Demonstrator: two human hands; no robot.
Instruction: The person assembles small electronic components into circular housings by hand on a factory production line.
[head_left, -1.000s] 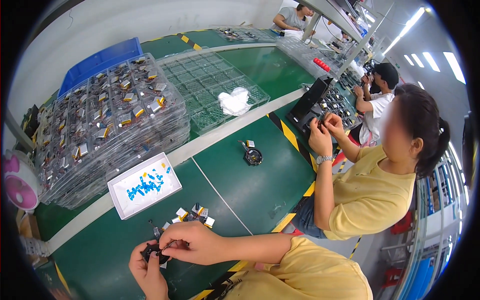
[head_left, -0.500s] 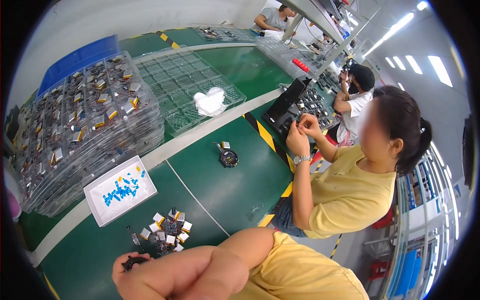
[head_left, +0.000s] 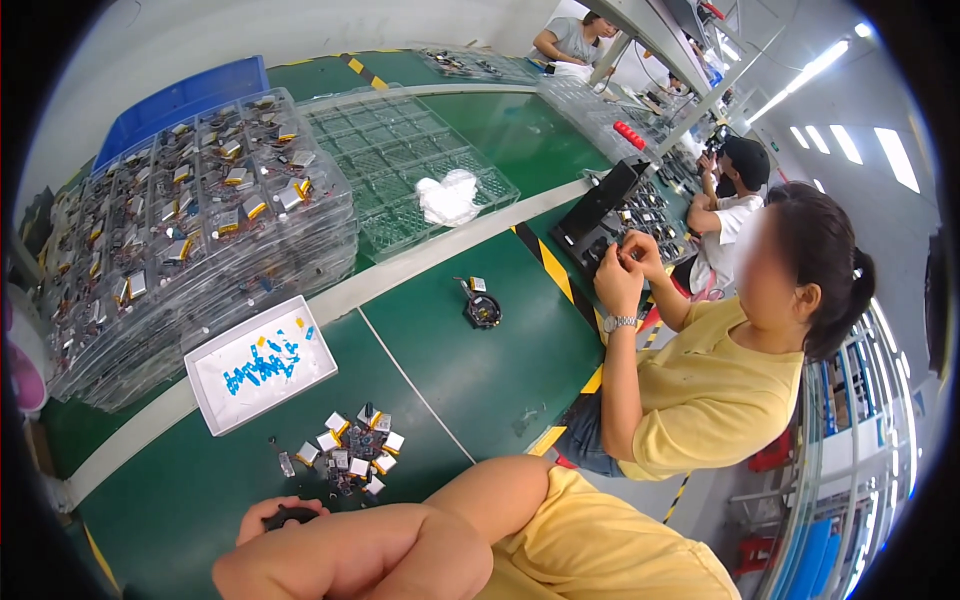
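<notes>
At the bottom left, my left hand (head_left: pixel 262 517) shows only its curled fingers, closed around a black rounded plastic part (head_left: pixel 289 517). My right arm crosses in front of it, and my right hand (head_left: pixel 245 572) is low at the picture's edge, its fingers out of sight. Just beyond the hands lies a heap of small electronic assemblies with silver-and-yellow battery pouches (head_left: pixel 350 455). One small loose grey piece (head_left: pixel 287 464) is at the heap's left. Farther right on the green table, a round black housing (head_left: pixel 482 310) has a battery pouch (head_left: pixel 478 285) beside it.
A white box (head_left: pixel 215 405) with blue and orange bits stands left of the heap. Stacked clear trays (head_left: pixel 300 240) of battery assemblies rise behind it. Another clear tray (head_left: pixel 380 215) bears a white cloth (head_left: pixel 448 198). A co-worker in yellow (head_left: pixel 710 385) sits close on the right, near a black stand (head_left: pixel 605 205).
The table and everything on it have shifted slightly right in view. The black part stays in my left hand, which shows a little farther right.
</notes>
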